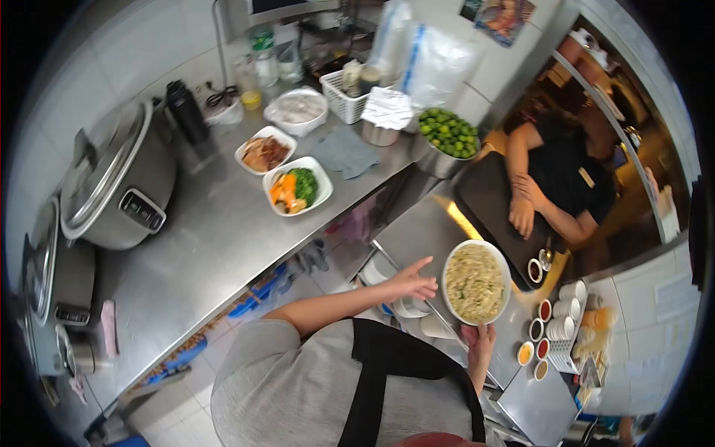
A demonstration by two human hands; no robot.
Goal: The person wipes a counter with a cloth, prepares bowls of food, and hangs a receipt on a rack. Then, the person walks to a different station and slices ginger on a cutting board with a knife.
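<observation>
A large white bowl [476,283] full of pale fried rice or noodles with green bits is at the steel counter's right part. My right hand [478,339] grips its near rim, with the fingers partly hidden under the bowl. Just left of the bowl, my left hand [414,283] is open, fingers spread, holding nothing. Beyond the bowl lies a dark tray [482,195], with a small cup of dark sauce [535,270] and a spoon at its near end.
Across the hatch a person in black [570,171] rests their forearms by the tray. Sauce cups [525,352] stand right of the bowl. A pot of green limes [447,138], food dishes [298,186] and rice cookers [112,179] line the counters.
</observation>
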